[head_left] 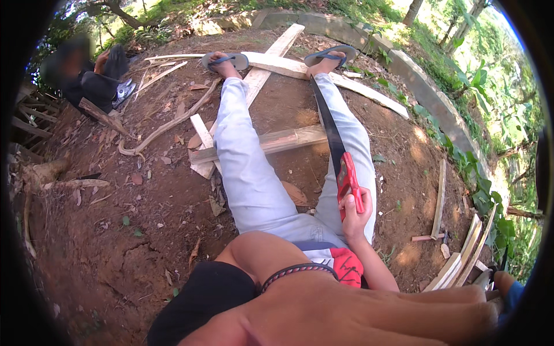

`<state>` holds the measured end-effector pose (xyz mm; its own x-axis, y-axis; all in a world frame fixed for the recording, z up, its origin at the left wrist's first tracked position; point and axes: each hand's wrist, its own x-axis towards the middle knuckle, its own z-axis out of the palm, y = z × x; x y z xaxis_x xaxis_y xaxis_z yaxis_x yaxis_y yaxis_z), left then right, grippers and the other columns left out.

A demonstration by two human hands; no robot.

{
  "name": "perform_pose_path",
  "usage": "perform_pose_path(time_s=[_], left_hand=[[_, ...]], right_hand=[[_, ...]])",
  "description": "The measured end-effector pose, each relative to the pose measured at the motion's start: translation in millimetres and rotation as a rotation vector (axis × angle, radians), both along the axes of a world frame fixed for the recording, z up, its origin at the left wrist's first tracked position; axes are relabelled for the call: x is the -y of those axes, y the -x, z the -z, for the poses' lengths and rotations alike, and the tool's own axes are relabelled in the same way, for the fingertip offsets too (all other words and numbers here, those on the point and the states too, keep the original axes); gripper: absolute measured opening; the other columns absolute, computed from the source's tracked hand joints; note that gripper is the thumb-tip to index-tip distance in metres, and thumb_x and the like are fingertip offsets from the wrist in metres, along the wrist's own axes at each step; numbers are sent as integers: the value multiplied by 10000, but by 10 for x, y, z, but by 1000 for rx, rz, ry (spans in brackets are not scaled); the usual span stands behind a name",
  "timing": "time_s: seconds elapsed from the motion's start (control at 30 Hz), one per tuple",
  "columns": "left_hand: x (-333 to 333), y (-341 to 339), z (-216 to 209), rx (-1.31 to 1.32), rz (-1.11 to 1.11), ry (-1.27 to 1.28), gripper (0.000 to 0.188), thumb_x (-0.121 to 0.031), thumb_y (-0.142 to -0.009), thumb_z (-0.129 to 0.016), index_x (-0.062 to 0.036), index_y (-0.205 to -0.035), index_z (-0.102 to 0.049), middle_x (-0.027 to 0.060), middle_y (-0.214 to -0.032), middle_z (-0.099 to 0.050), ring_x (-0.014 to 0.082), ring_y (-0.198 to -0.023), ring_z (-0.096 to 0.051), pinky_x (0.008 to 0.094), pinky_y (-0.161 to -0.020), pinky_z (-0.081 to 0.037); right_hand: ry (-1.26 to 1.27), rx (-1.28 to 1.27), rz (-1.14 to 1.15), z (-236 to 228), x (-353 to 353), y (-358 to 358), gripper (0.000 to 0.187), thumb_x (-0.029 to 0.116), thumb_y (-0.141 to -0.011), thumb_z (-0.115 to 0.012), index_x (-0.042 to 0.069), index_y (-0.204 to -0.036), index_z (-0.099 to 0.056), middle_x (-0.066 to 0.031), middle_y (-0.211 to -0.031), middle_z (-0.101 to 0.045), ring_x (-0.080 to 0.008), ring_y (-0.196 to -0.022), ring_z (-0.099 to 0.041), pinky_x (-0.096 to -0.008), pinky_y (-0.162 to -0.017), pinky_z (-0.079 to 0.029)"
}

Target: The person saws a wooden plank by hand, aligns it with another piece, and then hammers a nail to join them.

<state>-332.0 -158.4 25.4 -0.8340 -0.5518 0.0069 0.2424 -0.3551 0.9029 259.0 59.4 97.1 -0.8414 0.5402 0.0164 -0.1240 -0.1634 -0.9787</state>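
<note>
— where are your hands right now?

— my right hand [355, 210] is clamped around the red handle of a handsaw [337, 150]. its dark blade runs up along my right leg toward my foot. my left hand [369, 314] is very close to the camera, low in view, fingers stretched out flat to the right, gripping nothing i can see. a braided wristband [294, 271] sits on that wrist.

— so the hands are apart?

— yes, well apart, the saw only in the right one.

— what's around you?

— i'm sitting on bare dirt with my legs out in pale jeans [248, 167], flip-flops [225, 59] on my feet. a wooden plank [283, 140] lies across under my legs, and longer planks [288, 64] cross near my feet. a bundle of split strips [464, 259] lies on the ground to my right, and a bent branch [167, 124] lies to my left.

— anyone else?

— another person [92, 75] sits at the far left, well away, beside some scrap wood. a concrete curb [421, 86] bends around the dirt patch, with greenery beyond.
</note>
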Motion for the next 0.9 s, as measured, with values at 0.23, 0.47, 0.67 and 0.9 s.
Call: perform_pose_path(time_s=[0.23,0.47,0.67,0.9], left_hand=[[162,-141,-217,13,-66,10,523,-470,-963,-521,-34,-1250,-479,89,-947,-619,196,-714,-602,339,-557,-512],[-833,-3341,-2039,-549,500,357,383,-410,-942,-573,-35,-1022,-571,86,-900,-620,216,-774,-608,352,-672,-504],[-824,-4076,-2561,-672,1308,814,271,-273,-865,-706,-9,-878,-644,79,-885,-613,239,-849,-615,333,-789,-490],[-757,-3068,-457,300,1388,2057,1133,-515,-642,-833,20,-1463,-265,285,-1322,-496,405,-1260,-483,430,-1059,-401]], right_hand=[[-75,-19,50,-88,56,-97,370,354,-941,-626,20,-1027,-490,2,-680,-542,-52,-564,-487,-204,-503,-377],[-136,-19,180,-241,-25,-302,323,288,-951,-620,11,-1032,-474,-21,-720,-528,-71,-586,-493,-213,-524,-404],[-148,99,146,-341,85,-267,219,115,-920,-636,10,-1057,-501,-13,-808,-543,-62,-648,-543,-212,-589,-461],[-105,163,60,-264,99,-26,174,26,-867,-642,6,-990,-521,-16,-725,-580,-61,-604,-551,-227,-548,-454]])
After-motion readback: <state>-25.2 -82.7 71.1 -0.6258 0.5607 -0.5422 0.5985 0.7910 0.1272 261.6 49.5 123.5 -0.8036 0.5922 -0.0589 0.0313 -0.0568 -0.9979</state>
